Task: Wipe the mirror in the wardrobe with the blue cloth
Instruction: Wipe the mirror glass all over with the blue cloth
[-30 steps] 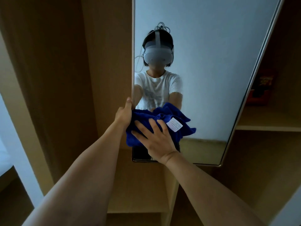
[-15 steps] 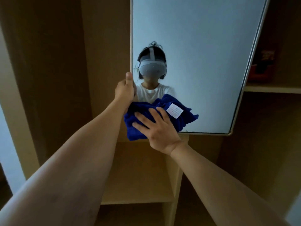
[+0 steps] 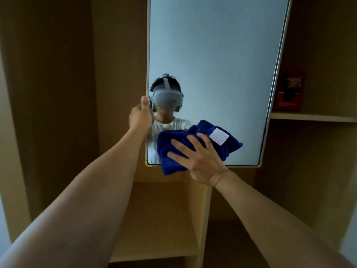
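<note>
A wooden wardrobe point(image 3: 58, 93) fills the view, with bare shelves below and a shelf point(image 3: 313, 118) at right carrying a red box point(image 3: 288, 91). The mirror point(image 3: 212, 55) hangs in the middle, tilted, its lower edge just above the lower compartment. The left hand point(image 3: 140, 117) has its grip clenched on the mirror's left edge, thumb up. The right hand point(image 3: 199, 159) presses flat, fingers spread, on the bunched blue cloth point(image 3: 222, 146), which lies against the mirror's lower part and overhangs its bottom edge; a white tag point(image 3: 218, 136) shows on it.
</note>
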Demonstrator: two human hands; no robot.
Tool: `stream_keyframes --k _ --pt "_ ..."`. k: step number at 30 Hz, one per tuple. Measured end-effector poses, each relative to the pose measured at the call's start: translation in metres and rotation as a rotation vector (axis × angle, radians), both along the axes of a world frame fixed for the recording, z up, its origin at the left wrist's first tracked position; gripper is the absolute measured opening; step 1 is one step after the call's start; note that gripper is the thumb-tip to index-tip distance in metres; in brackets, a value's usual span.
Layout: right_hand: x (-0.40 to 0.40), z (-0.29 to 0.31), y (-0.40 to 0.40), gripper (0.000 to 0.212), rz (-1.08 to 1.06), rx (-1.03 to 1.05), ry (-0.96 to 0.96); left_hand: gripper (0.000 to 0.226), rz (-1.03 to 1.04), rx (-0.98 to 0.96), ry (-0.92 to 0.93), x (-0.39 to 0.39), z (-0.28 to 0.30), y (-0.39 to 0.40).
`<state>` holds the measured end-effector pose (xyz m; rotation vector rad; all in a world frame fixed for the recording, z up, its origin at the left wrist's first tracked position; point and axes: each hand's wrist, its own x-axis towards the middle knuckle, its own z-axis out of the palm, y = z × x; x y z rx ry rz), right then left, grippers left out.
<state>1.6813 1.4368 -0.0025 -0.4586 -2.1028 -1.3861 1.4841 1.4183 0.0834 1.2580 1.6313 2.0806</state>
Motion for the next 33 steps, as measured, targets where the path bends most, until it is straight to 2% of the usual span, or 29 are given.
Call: stream_keyframes --k 4,6,10,14,18,26,33 --pt "-0.008 0.032 0.004 0.055 -0.033 0.065 0.098 0.052 -0.042 -0.002 -0.013 0.001 -0.002 -0.001" --pt "-0.02 0.038 0.002 0.051 -0.039 0.058 0.223 0.048 -0.035 -0.001 -0.003 0.002 -0.003 -0.003" --pt "-0.042 0.014 -0.002 0.055 0.005 -0.031 0.424 0.052 -0.023 0.002 0.013 0.001 -0.003 -0.001" --pt "-0.046 -0.024 -0.002 0.059 0.032 -0.065 0.294 0.063 -0.029 -0.005 0.005 0.0 -0.003 0.002" --pt "-0.05 -0.05 -0.006 0.052 0.019 -0.089 0.272 0.065 -0.008 -0.024 -0.057 0.003 -0.003 0.003" --pt "-0.024 -0.055 0.005 0.048 -0.002 -0.023 0.156 0.048 0.003 -0.004 -0.041 0.009 -0.001 -0.005" --pt "0.026 -0.056 0.024 0.057 -0.066 0.036 0.217 0.047 0.053 0.012 -0.059 0.017 0.001 -0.009"
